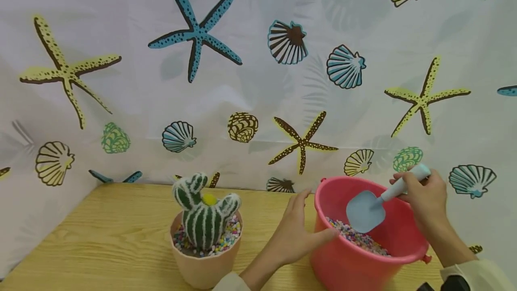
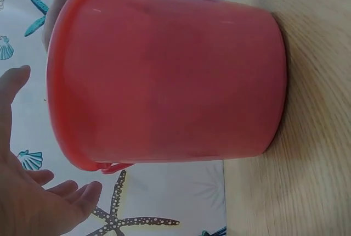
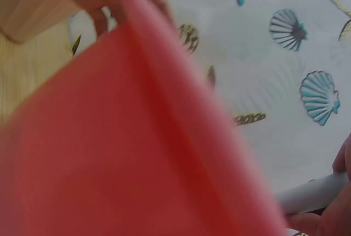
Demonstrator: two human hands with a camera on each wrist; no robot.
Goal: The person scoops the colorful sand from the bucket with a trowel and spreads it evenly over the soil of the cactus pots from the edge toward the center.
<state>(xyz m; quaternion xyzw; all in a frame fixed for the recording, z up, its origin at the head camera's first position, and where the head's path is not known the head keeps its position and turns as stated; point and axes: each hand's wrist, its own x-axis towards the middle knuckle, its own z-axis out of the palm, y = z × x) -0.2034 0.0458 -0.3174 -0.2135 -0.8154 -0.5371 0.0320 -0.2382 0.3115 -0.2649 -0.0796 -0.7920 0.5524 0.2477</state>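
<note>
Over the right rim of the bucket [image 1: 343, 266], the right hand [image 1: 428, 199] has its fingers curled round the handle of the scoop [image 1: 365, 212]; the blade lies left of and below them, inside the bucket near the pebbles [image 1: 369, 244]. Between bucket and pot [image 1: 206, 267], the left hand [image 1: 295, 237] holds its fingers spread.

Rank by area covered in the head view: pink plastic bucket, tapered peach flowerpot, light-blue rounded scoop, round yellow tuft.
1. Pink plastic bucket, though cut off below
2. Tapered peach flowerpot
3. Light-blue rounded scoop
4. Round yellow tuft, smallest by far
</note>
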